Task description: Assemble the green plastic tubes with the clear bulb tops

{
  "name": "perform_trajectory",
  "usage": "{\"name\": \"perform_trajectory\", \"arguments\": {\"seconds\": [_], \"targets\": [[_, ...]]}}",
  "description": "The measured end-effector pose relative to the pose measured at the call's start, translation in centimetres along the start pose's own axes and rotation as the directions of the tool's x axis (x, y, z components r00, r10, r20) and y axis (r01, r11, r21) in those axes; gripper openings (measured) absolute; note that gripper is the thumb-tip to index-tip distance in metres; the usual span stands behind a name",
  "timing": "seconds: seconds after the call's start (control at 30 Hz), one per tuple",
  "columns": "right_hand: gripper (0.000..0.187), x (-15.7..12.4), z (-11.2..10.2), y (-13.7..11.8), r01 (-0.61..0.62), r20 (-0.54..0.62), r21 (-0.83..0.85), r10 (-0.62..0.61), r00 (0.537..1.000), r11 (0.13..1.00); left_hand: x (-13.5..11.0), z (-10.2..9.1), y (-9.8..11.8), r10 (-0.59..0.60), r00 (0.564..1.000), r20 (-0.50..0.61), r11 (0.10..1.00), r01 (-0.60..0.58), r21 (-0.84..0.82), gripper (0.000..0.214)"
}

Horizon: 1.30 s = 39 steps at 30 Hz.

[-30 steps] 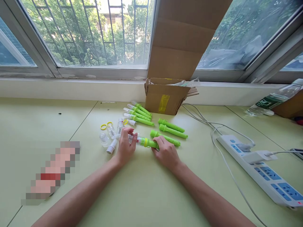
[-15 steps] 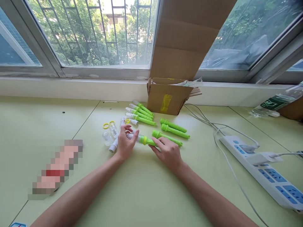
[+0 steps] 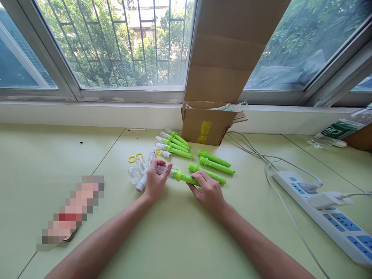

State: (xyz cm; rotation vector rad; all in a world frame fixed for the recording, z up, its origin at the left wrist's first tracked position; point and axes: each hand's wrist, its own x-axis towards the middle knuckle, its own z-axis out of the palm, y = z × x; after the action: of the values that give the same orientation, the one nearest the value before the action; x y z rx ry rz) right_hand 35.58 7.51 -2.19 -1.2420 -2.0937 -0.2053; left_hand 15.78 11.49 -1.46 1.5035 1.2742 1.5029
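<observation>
My left hand [image 3: 155,179] grips the clear end of a green tool with a transparent tip [image 3: 181,176], fingers curled round it. My right hand [image 3: 209,192] holds the green handle end of the same tool, just above the pale green table [image 3: 180,236]. Behind it lie three plain green handles [image 3: 215,164] to the right and several assembled green pieces with clear tips [image 3: 174,144] further back. Clear caps, white tubes and yellow rings [image 3: 138,167] lie left of my left hand.
An open cardboard box [image 3: 206,124] stands at the back against the window sill. A white power strip [image 3: 328,213] with cables lies on the right. A plastic bottle [image 3: 340,130] lies at the far right. A blurred object [image 3: 71,211] lies on the left.
Both hands stay on the same tool; the left fingers have shifted slightly on the clear end. The view has tipped a little, so everything sits slightly lower.
</observation>
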Motion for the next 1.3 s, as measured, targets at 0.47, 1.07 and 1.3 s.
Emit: {"name": "perform_trajectory", "arguments": {"seconds": [0.47, 1.07, 1.3], "targets": [[0.020, -0.19, -0.03, -0.20, 0.004, 0.048, 0.096, -0.009, 0.999, 0.995, -0.17, -0.30, 0.20, 0.051, 0.999, -0.016, 0.992, -0.049, 0.113, 0.028], [0.016, -0.08, -0.10, -0.05, -0.015, 0.108, 0.102, 0.004, 0.994, 0.995, -0.36, -0.16, 0.12, 0.058, 0.998, -0.015, 0.989, -0.055, 0.140, 0.025], [0.026, -0.11, -0.19, -0.25, -0.067, 0.140, 0.120, 0.050, 0.989, 0.991, -0.46, -0.06, -0.10, 0.072, 0.997, -0.007, 0.985, -0.069, 0.158, 0.025]]}}
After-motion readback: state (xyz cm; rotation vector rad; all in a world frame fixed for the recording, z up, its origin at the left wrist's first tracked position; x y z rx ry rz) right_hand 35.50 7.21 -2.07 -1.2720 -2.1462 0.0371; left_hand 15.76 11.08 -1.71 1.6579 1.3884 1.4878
